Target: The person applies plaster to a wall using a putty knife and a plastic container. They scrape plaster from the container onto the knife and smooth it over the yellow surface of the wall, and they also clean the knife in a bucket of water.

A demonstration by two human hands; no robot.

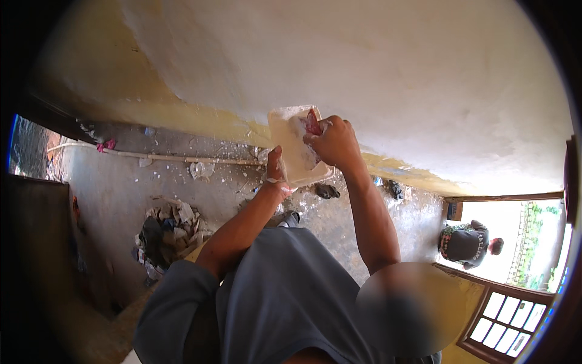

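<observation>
My left hand (279, 176) grips the near left edge of a whitish rectangular tub (280, 130), its thumb up along the side. White paste coats the inside of the tub and smears my left hand. My right hand (336, 142) is closed round a red scraper (313, 121) at the tub's right side, over the paste. The scraper's working edge is partly hidden by my fingers and the paste. Just beyond the tub rises a wall (364, 67), mostly coated off-white, with bare yellow patches low down and at the left.
A pale pipe (182, 159) runs along the white-spattered floor by the wall. A heap of crumpled sacks (173, 227) lies left, a dark rag (327, 191) below the tub. Another person (467, 244) is in the doorway at right, near a paned window (504, 320).
</observation>
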